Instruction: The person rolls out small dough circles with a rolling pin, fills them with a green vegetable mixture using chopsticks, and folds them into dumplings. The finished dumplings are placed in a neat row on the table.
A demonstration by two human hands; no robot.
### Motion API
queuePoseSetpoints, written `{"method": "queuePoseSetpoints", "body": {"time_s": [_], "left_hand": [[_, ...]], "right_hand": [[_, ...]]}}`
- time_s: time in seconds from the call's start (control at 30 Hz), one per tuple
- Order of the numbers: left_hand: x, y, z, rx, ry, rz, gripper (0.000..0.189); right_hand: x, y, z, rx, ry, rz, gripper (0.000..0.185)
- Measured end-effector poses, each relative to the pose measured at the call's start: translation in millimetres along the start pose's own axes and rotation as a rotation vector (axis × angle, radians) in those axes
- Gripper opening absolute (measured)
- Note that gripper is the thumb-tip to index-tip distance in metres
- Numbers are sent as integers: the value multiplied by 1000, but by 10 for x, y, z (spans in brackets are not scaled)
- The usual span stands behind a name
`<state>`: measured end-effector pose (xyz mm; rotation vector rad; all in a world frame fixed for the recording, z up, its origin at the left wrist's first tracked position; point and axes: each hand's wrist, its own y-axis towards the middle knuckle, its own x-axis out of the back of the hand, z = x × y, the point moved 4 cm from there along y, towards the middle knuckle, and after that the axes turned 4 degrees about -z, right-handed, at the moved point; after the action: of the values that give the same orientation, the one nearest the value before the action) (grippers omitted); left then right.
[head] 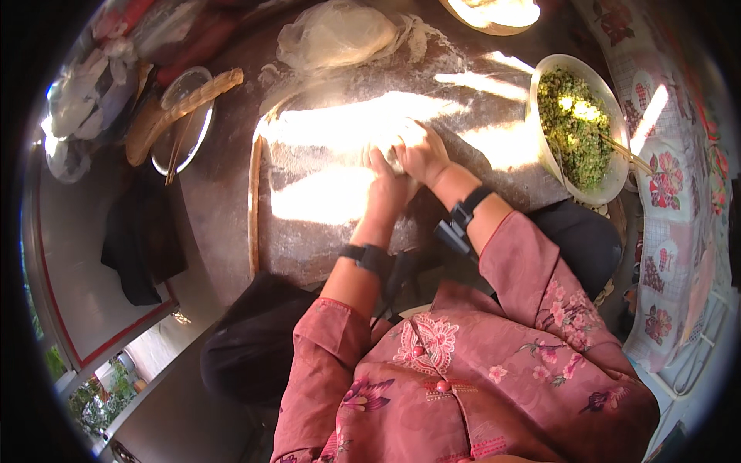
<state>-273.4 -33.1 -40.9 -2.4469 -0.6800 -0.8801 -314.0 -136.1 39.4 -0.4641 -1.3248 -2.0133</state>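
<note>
Both hands meet over a floured wooden board (330,254). My left hand (388,188) and my right hand (425,150) have their fingers curled around a small pale piece of dough (396,161). Most of that piece is hidden by the fingers, and strong sunlight washes out the surface beside it. Beyond the hands, a larger pale lump, apparently dough, lies under a clear plastic bag (341,37). To the right stands a white bowl (620,139) of chopped green filling (573,124), with chopsticks (628,153) resting in it.
A thin wooden rod (255,202) lies along the board's left side. Farther left, a bound straw brush (185,107) rests across a shiny-rimmed bowl (204,136) with chopsticks (175,153). Another round container (492,26) stands at the top. Flower-printed cloth (666,231) covers the right side.
</note>
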Motion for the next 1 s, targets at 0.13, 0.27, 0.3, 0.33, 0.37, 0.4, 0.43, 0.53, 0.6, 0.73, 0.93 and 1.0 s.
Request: {"method": "queuePoseSetpoints", "body": {"time_s": [0.13, 0.27, 0.3, 0.33, 0.37, 0.4, 0.43, 0.53, 0.6, 0.73, 0.93, 1.0], "left_hand": [[475, -466, -226, 88, -1011, 119, 89], [517, -855, -577, -329, -577, -19, 55], [456, -902, -552, -288, -352, -203, 41], [346, -814, -456, -203, -295, -171, 40], [249, -794, -343, -154, -246, -167, 40], [127, -602, -302, -277, -63, -179, 39], [38, -452, -187, -331, -28, -90, 42], [-9, -117, 82, -286, 78, -146, 52], [89, -11, 106, -266, 86, -182, 59], [356, -271, -52, 56, -818, 73, 75], [455, -1149, -272, -50, -369, -74, 61], [349, -1142, -225, -228, -220, -240, 53]], "right_hand": [[112, 147, 109, -440, 162, 347, 24], [382, -148, 598, -352, 320, -90, 16], [396, -237, 664, -174, 139, -99, 14], [285, -301, 585, -243, 121, -79, 13], [179, -361, 480, -295, 98, -68, 13], [89, -412, 362, -333, 90, -90, 12], [-71, -400, 205, -385, 98, -94, 7], [-350, -283, -84, -206, -146, 55, 13], [-427, -128, -181, -205, 9, 11, 19], [-342, 1, -106, -655, 312, 218, 16], [413, -401, 850, -303, 304, -6, 16], [383, -494, 892, -196, 267, -22, 12]]}}
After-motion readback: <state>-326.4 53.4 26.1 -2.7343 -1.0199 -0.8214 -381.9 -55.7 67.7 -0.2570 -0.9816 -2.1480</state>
